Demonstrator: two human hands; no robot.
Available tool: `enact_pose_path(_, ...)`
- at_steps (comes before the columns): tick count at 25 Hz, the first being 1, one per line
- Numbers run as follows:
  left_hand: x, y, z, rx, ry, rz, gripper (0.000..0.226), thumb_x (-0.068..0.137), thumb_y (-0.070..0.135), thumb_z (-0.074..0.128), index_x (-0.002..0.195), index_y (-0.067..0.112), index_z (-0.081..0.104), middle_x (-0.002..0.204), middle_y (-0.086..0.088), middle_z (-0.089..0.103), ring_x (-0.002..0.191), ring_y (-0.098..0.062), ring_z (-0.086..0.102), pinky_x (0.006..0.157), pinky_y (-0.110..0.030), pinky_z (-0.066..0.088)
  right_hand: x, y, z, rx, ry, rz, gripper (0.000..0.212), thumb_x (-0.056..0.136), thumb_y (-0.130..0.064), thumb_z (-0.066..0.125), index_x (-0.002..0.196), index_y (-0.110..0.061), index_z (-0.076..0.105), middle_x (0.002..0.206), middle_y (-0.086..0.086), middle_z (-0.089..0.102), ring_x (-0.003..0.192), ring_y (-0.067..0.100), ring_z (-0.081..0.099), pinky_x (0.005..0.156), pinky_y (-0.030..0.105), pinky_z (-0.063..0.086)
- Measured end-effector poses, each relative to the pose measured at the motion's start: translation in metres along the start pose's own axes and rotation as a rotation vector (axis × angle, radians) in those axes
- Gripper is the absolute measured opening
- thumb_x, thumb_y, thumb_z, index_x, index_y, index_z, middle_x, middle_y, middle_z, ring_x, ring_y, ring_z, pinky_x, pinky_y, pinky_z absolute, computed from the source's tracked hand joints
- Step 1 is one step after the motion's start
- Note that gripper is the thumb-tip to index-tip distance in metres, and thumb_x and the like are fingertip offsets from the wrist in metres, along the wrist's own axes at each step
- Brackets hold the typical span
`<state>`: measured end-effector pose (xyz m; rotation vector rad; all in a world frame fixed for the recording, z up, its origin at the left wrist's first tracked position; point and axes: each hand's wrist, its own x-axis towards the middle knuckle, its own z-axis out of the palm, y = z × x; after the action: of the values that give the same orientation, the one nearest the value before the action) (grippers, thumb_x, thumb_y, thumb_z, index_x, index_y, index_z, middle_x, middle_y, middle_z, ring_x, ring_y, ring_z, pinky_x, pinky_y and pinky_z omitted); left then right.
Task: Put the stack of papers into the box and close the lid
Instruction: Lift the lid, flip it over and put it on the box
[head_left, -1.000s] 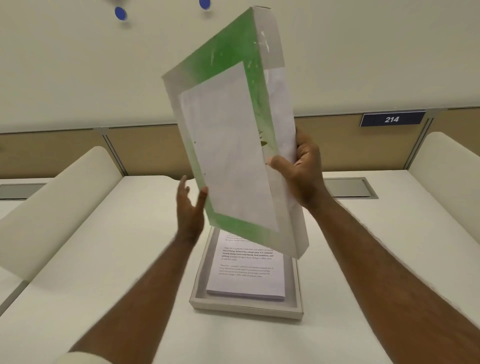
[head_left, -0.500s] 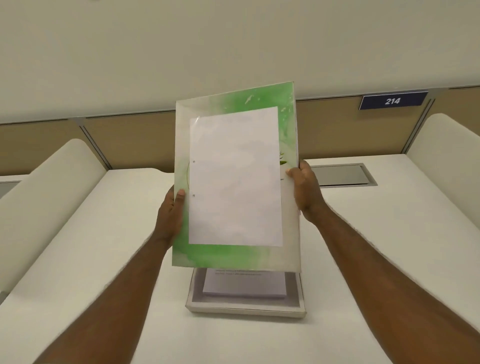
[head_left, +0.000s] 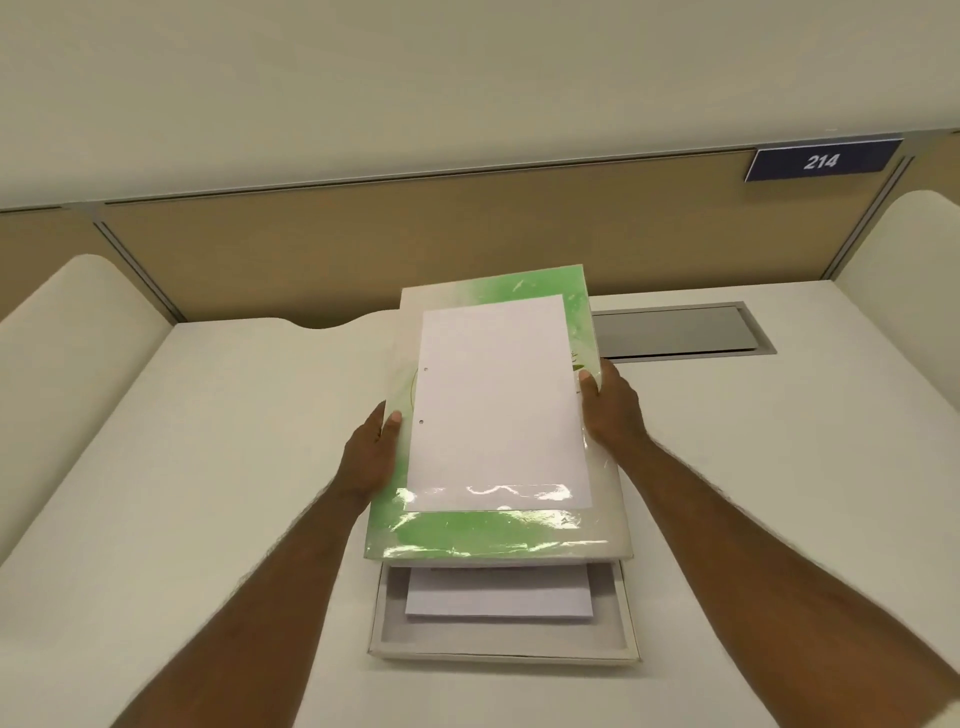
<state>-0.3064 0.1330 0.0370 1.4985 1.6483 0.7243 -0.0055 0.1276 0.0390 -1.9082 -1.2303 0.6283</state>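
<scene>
A shallow white box (head_left: 504, 652) lies on the desk in front of me, with the stack of papers (head_left: 498, 597) inside it. Only the near part of the stack shows. Above the box I hold the lid (head_left: 483, 535), green and white with a white sheet under clear film on top. It is nearly flat, its near edge just above the box, covering the box's far part. My left hand (head_left: 371, 457) grips the lid's left edge. On the lid's right edge sits my right hand (head_left: 613, 405), also gripping it.
The white desk (head_left: 234, 467) has a grey cable hatch (head_left: 675, 332) behind the lid at the right. Rounded white dividers (head_left: 67, 353) rise on both sides. A tan partition (head_left: 363, 244) with a blue sign reading 214 (head_left: 822, 160) closes off the back.
The lid has swung from upright and twisted to nearly flat and come down over the box. My left hand, open a second ago, now grips its left edge.
</scene>
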Motion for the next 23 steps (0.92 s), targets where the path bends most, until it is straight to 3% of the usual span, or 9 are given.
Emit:
enact_pose_path(3, 0.008, -0.007, 0.009, 0.063, -0.037, -0.097, 0.050, 0.104, 0.036, 0.030, 0.150, 0.017, 0.035, 0.150, -0.010, 0.046, 0.137, -0.031, 0.043, 0.114, -0.042, 0.034, 0.006, 0.012, 0.007, -0.078, -0.029, 0.041, 0.043, 0.098, -0.026, 0.041, 0.136, -0.006, 0.040, 0.120, 0.026, 0.061, 0.110, 0.043, 0.056, 0.089, 0.042, 0.044)
enact_pose_path(8, 0.008, -0.011, 0.019, 0.090, -0.036, -0.185, 0.049, 0.104, 0.033, 0.029, 0.152, 0.020, 0.031, 0.147, -0.017, 0.048, 0.131, -0.036, 0.048, 0.109, -0.045, 0.039, 0.010, 0.030, 0.014, -0.176, -0.115, 0.096, 0.053, 0.098, -0.029, 0.041, 0.146, -0.012, 0.029, 0.128, 0.026, 0.057, 0.118, 0.042, 0.051, 0.097, 0.044, 0.041)
enact_pose_path(18, -0.034, -0.019, 0.021, 0.184, -0.030, -0.221, 0.050, 0.103, 0.038, 0.028, 0.153, 0.031, 0.025, 0.120, -0.031, 0.059, 0.107, -0.049, 0.060, 0.090, -0.047, 0.051, -0.025, 0.043, 0.013, -0.306, -0.148, 0.071, 0.048, 0.099, -0.032, 0.034, 0.146, -0.028, 0.030, 0.118, 0.022, 0.059, 0.111, 0.039, 0.055, 0.091, 0.043, 0.045)
enact_pose_path(23, -0.055, -0.026, 0.018, 0.182, -0.048, -0.212, 0.049, 0.104, 0.035, 0.029, 0.153, 0.030, 0.026, 0.096, -0.019, 0.059, 0.075, -0.034, 0.056, 0.073, -0.038, 0.049, -0.054, 0.051, 0.010, -0.373, -0.175, 0.064, 0.049, 0.099, -0.033, 0.031, 0.147, -0.027, 0.027, 0.121, 0.021, 0.058, 0.113, 0.039, 0.055, 0.091, 0.045, 0.045)
